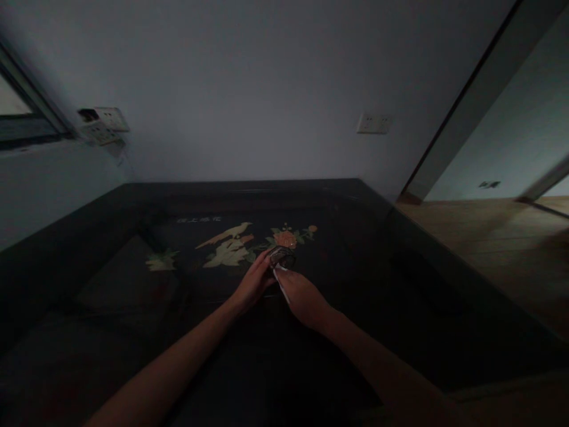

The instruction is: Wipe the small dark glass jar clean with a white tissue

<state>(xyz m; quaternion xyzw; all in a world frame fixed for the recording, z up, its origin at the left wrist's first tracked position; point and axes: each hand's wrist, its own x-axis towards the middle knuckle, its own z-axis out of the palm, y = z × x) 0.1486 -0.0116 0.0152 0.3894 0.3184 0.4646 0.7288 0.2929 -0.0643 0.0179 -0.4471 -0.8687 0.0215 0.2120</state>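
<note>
Over the middle of a dark glossy table (347, 279), my two hands meet around a small glass cup (283, 256), its round end facing up and away from me. My left hand (256, 277) is closed around the cup's left side. On the other side, my right hand (304, 296) is closed on a thin white piece of tissue or cloth (281, 283), which lies against the near side of the cup. The dim light hides the fingertips and most of the cup's lower part.
The tabletop carries a picture of a bird (229, 234) and an orange flower (285, 238). Behind it stands a wall with a right socket (374, 123) and left sockets (111, 118). A window (26, 112) is at left, wooden floor (480, 231) at right.
</note>
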